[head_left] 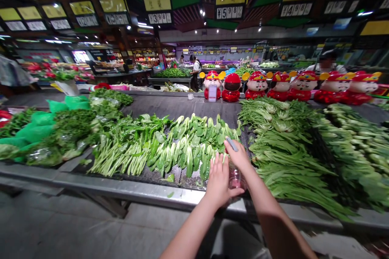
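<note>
Clear plastic bottle (235,179), tinted pinkish, sits between my two hands, just above the steel edge of the counter (130,184). From up here I can't rule out that it is a cup, and I can't make out a lid. My left hand (217,182) is in front of it, fingers spread upward and slightly curled, and it blocks my view, so I cannot tell whether that hand is gripping it. My right hand (240,157) is closed to a pinch on a small grey strip (232,144), one end sticking out past my fingers.

That slim strip could slip if my pinch loosens, then drop among the greens or onto the mesh. If neither hand really has the bottle, it could tip over the counter edge and land on the floor (91,226). The leaves are crowded close as well: the bok choy (194,158) comes right up to my left hand, and a careless sweep could knock stalks off the black mesh rack (179,176). Long-stemmed greens (282,162) lie just beside my right wrist, and a row of red fortune-god figures (291,87) stands well beyond.
</note>
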{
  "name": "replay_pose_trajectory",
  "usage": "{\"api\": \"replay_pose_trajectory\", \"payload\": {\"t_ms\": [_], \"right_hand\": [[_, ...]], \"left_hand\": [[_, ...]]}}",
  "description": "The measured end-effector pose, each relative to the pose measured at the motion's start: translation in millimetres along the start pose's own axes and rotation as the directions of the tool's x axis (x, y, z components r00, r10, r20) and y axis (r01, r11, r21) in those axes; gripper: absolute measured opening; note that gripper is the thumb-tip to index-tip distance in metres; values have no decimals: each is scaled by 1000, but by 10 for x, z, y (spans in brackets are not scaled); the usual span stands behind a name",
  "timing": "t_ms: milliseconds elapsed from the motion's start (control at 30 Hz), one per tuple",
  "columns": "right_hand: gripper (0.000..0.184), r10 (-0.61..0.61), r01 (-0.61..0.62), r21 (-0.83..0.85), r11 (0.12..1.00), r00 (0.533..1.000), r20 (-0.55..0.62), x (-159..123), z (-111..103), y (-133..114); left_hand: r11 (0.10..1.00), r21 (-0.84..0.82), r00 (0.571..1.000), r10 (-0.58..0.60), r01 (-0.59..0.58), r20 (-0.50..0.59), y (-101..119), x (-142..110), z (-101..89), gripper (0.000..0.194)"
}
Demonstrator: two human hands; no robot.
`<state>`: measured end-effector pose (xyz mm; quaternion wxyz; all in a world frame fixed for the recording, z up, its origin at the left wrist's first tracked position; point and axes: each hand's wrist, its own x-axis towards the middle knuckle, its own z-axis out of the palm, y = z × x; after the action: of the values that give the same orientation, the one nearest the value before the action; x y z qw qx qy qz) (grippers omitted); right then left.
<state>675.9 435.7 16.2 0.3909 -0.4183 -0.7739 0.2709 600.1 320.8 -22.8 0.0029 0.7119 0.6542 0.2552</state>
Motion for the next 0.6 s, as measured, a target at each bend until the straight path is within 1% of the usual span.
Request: {"api": "replay_pose_trajectory", "payload": {"t_ms": [133, 300, 467, 600], "right_hand": [[39, 9, -10, 11, 1000, 1000, 14, -86, 57, -12], [36, -25, 20, 94, 995, 999, 48, -107, 106, -61], [37, -38, 34, 155, 987, 999, 21, -119, 132, -154], [37, -36, 31, 164, 986, 999, 29, -191, 154, -191]], "left_hand": [[1000, -15, 1000, -3, 3, 1, -9, -97, -2, 117], [999, -33, 999, -31, 31, -11, 3, -161, -28, 123], [997, -34, 997, -65, 63, -43, -2, -197, -76, 118], [996, -41, 996, -81, 79, -32, -4, -266, -77, 120]]}}
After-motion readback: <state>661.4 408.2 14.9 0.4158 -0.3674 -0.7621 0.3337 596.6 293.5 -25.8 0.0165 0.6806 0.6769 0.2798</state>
